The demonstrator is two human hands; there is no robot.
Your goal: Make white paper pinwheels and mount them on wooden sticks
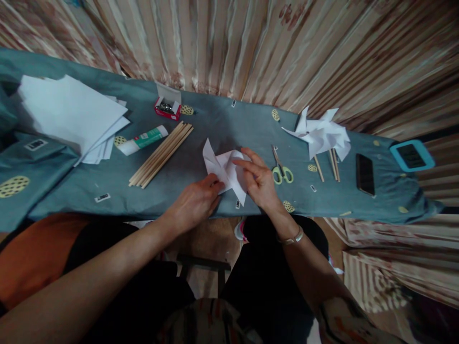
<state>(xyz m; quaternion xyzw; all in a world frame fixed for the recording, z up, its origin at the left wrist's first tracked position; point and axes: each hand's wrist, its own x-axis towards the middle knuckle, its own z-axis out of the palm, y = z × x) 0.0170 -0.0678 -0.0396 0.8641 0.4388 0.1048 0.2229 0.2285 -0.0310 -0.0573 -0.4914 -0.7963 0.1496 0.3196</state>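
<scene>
A white paper pinwheel lies on the cloth-covered table in front of me, its corners curved toward the centre. My left hand is closed on its lower left edge, thumb and fingers pinched together. On the other side, my right hand has its fingers around the right part of the paper, with the index finger reaching toward the middle. Just right of that hand lie scissors with light green handles, blades pointing away from me.
Wooden sticks, a glue stick and a red box of small metal pieces lie left of centre. Paper sheets are piled far left. At right are finished paper pinwheels on sticks, a phone and a blue-framed device.
</scene>
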